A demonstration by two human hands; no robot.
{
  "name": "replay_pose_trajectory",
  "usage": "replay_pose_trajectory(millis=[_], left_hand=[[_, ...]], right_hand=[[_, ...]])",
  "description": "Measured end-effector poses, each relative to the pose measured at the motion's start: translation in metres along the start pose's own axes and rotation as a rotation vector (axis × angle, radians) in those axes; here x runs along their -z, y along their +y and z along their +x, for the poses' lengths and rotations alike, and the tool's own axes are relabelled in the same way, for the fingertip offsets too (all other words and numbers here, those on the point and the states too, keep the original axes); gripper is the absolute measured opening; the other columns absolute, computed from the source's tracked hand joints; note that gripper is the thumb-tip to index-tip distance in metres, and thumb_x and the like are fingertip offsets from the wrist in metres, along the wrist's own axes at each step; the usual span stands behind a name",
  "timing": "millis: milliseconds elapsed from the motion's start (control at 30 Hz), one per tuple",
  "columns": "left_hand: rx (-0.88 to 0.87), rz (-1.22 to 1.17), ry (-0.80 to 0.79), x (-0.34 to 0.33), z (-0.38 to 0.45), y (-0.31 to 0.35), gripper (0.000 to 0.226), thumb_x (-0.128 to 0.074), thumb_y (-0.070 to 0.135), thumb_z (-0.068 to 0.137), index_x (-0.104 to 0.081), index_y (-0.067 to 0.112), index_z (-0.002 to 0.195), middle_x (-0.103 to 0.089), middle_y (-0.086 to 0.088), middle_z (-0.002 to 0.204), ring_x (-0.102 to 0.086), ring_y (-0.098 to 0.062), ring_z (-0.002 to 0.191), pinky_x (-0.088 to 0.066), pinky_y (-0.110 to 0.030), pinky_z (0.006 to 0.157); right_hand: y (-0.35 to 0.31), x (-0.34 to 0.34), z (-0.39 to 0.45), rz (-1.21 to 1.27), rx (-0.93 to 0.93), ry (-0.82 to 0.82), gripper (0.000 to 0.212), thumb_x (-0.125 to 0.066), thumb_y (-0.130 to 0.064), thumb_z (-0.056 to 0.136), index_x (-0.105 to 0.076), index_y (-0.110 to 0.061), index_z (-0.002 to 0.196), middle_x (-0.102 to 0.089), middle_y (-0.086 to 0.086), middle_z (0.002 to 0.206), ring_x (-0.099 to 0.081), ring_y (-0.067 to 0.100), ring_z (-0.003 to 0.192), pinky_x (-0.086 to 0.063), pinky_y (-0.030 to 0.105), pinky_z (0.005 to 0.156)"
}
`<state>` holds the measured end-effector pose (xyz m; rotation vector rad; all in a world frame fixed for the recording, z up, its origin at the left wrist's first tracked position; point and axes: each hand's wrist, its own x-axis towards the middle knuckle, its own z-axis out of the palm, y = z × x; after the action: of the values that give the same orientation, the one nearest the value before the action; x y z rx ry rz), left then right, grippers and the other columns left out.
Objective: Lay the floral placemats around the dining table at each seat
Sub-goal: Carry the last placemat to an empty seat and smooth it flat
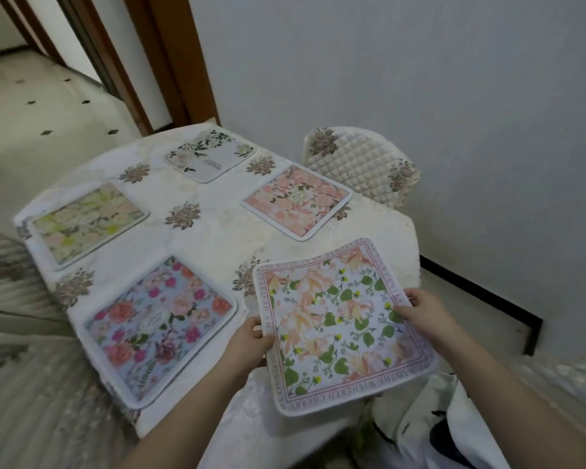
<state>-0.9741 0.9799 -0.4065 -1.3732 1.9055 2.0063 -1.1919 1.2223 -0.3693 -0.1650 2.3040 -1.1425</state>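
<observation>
A square floral placemat [339, 326] with peach flowers, green leaves and a lettered pink border hovers over the table's near right corner. My left hand [247, 340] pinches its left edge. My right hand [420, 313] pinches its right edge. Several other placemats lie flat on the table: a blue one with pink roses [156, 330] at the near left, a yellow-green one [85, 221] at the far left, a small white one [210, 155] at the far end, and a pink one [296, 199] at the far right.
The dining table [214, 228] wears a cream cloth with brown flower motifs. A quilted chair cover [362, 164] stands at the far right, against the grey wall. A wooden door frame [170, 62] rises behind the table. White fabric lies at the lower right.
</observation>
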Motion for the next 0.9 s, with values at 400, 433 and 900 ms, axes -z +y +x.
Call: replay_pose_trajectory(millis=[400,433,900], left_hand=[[0.142,-0.108,0.041,0.017,0.012,-0.039,0.014,-0.055,0.013,0.098,-0.061,0.002,0.106,-0.073,-0.015,0.098,-0.075,-0.024,0.079,-0.06,-0.034,0.06],[0.152,-0.121,0.051,0.014,0.012,-0.042,0.015,-0.055,0.013,0.099,-0.061,0.001,0.106,-0.073,-0.015,0.096,-0.075,-0.025,0.079,-0.061,-0.035,0.061],[0.244,-0.106,0.202,-0.039,0.031,-0.064,0.015,-0.057,0.01,0.098,-0.065,0.0,0.103,-0.075,-0.017,0.096,-0.075,-0.028,0.081,-0.062,-0.044,0.073]], right_hand=[[-0.017,-0.039,0.046,-0.363,0.07,-0.025,0.01,-0.061,-0.009,0.086,-0.069,-0.01,0.092,-0.069,0.012,0.089,-0.064,0.029,0.083,-0.051,0.036,0.069],[-0.018,-0.04,0.051,-0.375,0.068,-0.039,0.01,-0.061,-0.01,0.086,-0.07,-0.009,0.092,-0.069,0.013,0.09,-0.064,0.031,0.084,-0.05,0.035,0.067],[-0.003,-0.04,0.155,-0.372,0.16,-0.217,0.034,-0.069,-0.013,0.089,-0.065,-0.008,0.122,-0.066,0.01,0.117,-0.061,0.025,0.106,-0.047,0.032,0.086]])
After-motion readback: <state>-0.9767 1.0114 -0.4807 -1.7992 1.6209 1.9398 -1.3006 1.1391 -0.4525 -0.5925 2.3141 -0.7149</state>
